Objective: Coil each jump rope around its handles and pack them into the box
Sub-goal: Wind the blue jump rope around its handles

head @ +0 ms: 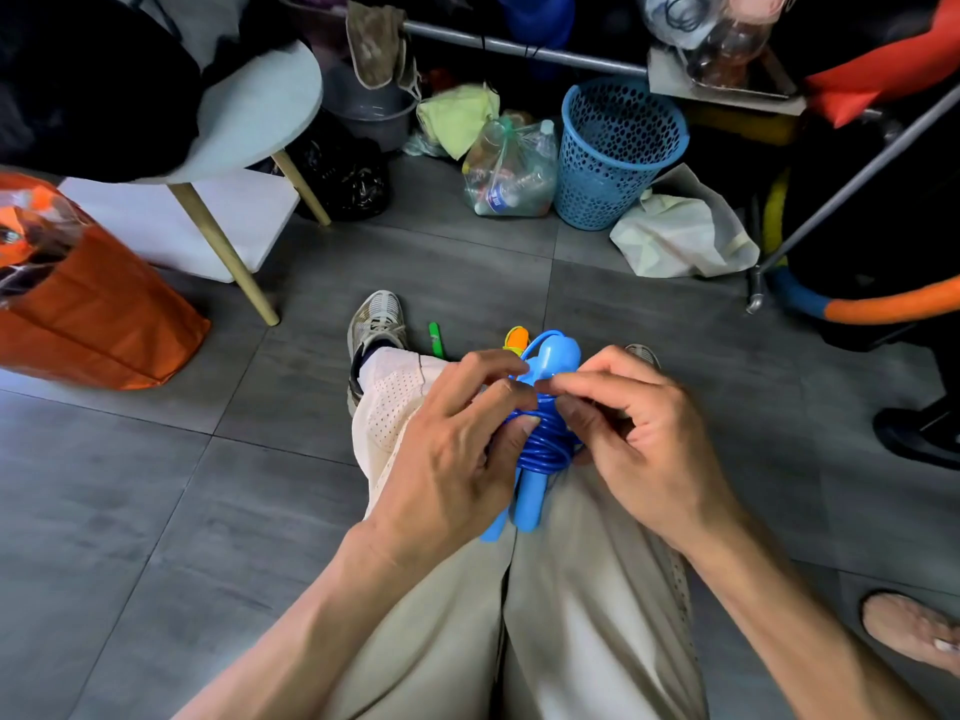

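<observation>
1. Jump rope (546,439): translucent dark blue cord; handles (530,504) lighter solid blue.
2. Basket (618,148): light blue, perforated all over with round holes.
3. Bag (104,324): plain orange.
4. Floor (156,485): dark grey tiles with faint streaks.
5. Trousers (571,589): beige; cuff area shows a fine mesh pattern.
6. Shoe (376,319): grey and off-white.
7. Small stick-shaped object (436,339) on floor: bright green.
8. Table (260,106): white top, pale wooden legs.

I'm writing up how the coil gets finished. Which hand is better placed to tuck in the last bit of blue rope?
Probably the right hand: its fingers pinch the rope at the top of the coil, by the loose loop. The left hand wraps around the coil and handles, steadying them.
</observation>
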`<state>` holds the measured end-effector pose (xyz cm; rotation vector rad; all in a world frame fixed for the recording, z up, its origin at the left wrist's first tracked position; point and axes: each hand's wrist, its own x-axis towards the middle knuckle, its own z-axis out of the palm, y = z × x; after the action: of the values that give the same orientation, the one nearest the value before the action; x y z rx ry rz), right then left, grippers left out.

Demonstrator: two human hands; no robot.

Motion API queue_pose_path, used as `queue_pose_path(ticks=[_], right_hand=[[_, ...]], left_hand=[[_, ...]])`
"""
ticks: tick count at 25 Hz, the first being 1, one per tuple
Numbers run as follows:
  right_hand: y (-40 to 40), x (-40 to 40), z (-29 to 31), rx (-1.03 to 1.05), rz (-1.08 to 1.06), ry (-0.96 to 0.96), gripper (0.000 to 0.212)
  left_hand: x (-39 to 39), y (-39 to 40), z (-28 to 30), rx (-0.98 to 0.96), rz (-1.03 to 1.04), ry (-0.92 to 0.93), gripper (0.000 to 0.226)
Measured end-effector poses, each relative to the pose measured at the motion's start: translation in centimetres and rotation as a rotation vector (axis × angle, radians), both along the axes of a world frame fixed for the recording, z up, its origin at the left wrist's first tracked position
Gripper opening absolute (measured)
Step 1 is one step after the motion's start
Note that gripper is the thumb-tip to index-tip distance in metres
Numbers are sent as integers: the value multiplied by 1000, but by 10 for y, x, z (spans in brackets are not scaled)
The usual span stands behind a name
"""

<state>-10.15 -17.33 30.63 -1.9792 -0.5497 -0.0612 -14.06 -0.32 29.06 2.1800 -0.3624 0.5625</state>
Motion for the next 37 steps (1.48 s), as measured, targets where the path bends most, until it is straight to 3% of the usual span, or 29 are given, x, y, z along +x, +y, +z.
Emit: queue_pose_path(ticks=[8,11,18,23,29,35,37], right_hand=[[-1,6,7,67,13,247,25],[0,4,5,99,-27,264,18],[4,-8,-2,-10,-75,-41,5],[1,-15,-2,-65,-55,-114,18],[5,-24,-6,-99,-119,-187,24],[21,-31,-3,-384,-375,-439,17],[25,-32,0,-395,-420,-436,15]], left_hand=[[9,-2,-1,-353,25,295,14],[11,0,1,-547,-89,364,12],[16,9,4,-871,-253,569,12],[15,9,3,-876,-274,563,7],[13,18,3,-857,-362,588,22],[13,6,1,-807,-263,523,21],[15,4,1,-832,-244,543,23]])
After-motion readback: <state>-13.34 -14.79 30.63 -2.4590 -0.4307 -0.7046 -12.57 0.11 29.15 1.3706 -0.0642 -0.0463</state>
